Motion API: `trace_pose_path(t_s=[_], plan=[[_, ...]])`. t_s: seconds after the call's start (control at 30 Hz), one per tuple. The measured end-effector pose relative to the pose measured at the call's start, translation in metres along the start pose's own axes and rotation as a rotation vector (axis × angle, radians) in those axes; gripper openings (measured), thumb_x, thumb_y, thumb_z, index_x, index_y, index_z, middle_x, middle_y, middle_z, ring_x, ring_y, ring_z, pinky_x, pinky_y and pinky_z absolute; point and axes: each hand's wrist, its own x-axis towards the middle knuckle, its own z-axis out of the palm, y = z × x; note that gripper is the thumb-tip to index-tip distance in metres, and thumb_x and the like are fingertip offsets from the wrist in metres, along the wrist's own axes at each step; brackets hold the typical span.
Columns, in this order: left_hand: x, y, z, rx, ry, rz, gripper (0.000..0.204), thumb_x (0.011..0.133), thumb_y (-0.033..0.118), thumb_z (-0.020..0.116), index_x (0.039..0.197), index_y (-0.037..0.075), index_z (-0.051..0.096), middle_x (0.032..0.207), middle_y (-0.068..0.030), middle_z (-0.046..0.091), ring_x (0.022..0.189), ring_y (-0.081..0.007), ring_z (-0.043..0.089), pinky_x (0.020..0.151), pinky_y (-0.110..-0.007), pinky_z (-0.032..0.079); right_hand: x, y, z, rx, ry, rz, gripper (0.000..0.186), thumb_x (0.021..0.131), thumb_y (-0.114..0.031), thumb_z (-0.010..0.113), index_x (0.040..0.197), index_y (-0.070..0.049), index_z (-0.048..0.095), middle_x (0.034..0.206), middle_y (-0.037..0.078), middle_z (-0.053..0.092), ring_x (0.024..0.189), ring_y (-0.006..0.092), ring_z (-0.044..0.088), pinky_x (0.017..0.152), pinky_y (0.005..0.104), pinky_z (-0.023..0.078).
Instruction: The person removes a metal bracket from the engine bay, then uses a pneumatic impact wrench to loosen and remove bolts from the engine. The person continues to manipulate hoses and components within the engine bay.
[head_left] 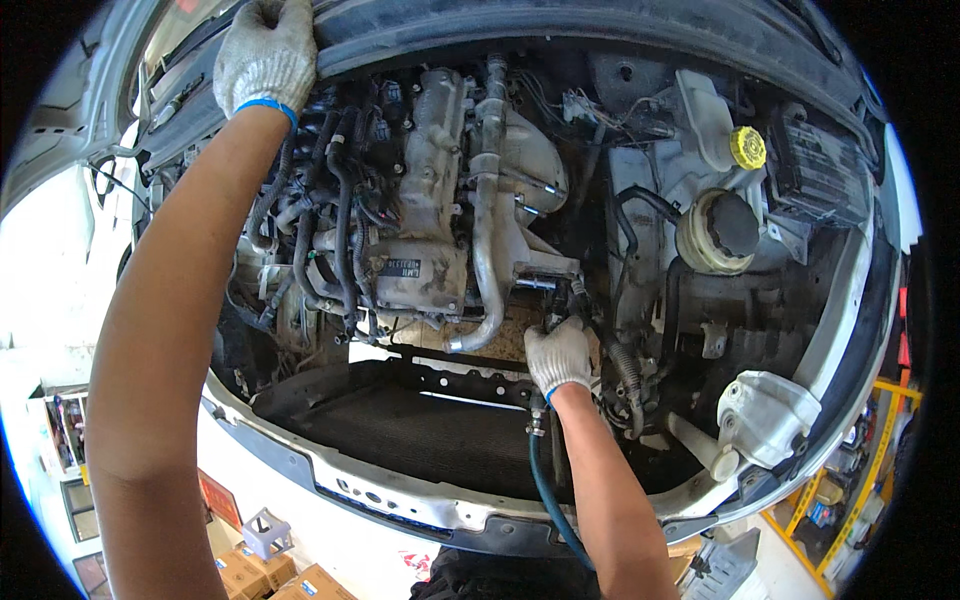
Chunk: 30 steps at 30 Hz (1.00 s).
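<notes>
My left hand [265,58], in a knitted off-white glove, leans on the dark panel [400,38] along the back of the engine bay. A gap shows between its fingers, whose ends are cut off by the upper edge. In front of the engine [432,150], my gloved right hand [560,355] reaches down and is closed around an air tool, mostly hidden by the hand. From below the hand a blue-green air hose [546,490] runs from a clamped fitting [537,420]. Beside the fingers are a bracket [545,262] and a dark corrugated hose [625,368].
A metal pipe [487,220] runs down the engine. To the right sit a round reservoir [718,232] with a black cap, a tank with a yellow cap [747,147] and a battery [815,168]. A white bottle [768,418] stands by the front rail [420,508]. Cardboard boxes [255,572] lie below.
</notes>
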Motion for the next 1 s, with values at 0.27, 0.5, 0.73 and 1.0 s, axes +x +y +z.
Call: trace_pose_path(t_s=[0.27,0.5,0.73,1.0], plan=[[0.0,0.002,0.0,-0.006,0.021,0.034,0.035,0.095,0.037,0.062,0.09,0.003,0.065,0.084,-0.0215,0.068,0.084,-0.0381,0.066,0.079,-0.047,0.05,-0.002,0.001,-0.004,-0.046,-0.005,0.015,0.067,0.083,-0.036,0.076,0.124,0.011,0.053,0.106,0.035,0.07,0.107,0.0471,0.068,0.096,0.0487,0.055],[0.002,-0.003,0.002,-0.048,-0.019,-0.017,0.033,0.094,0.036,0.063,0.092,0.003,0.066,0.085,-0.0211,0.069,0.085,-0.0383,0.066,0.079,-0.046,0.05,-0.009,-0.004,-0.007,0.043,0.07,-0.027,0.065,0.075,-0.041,0.083,0.114,0.008,0.064,0.109,0.032,0.071,0.108,0.0425,0.069,0.096,0.0469,0.055],[0.012,-0.028,0.011,0.129,-0.04,0.046,0.049,0.093,0.056,0.058,0.115,0.015,0.073,0.115,-0.0157,0.074,0.111,-0.0391,0.068,0.097,-0.048,0.05,-0.013,-0.017,-0.036,0.028,-0.142,0.098,0.068,0.078,-0.042,0.079,0.12,0.011,0.065,0.122,0.033,0.067,0.119,0.0448,0.064,0.104,0.0435,0.051],[0.014,-0.032,0.014,0.101,-0.053,0.026,0.051,0.092,0.057,0.058,0.115,0.015,0.074,0.115,-0.0156,0.074,0.111,-0.0397,0.067,0.096,-0.046,0.05,0.01,0.01,-0.018,-0.012,-0.088,0.077,0.063,0.081,-0.038,0.078,0.119,0.009,0.063,0.12,0.031,0.069,0.119,0.0433,0.065,0.103,0.0442,0.052]])
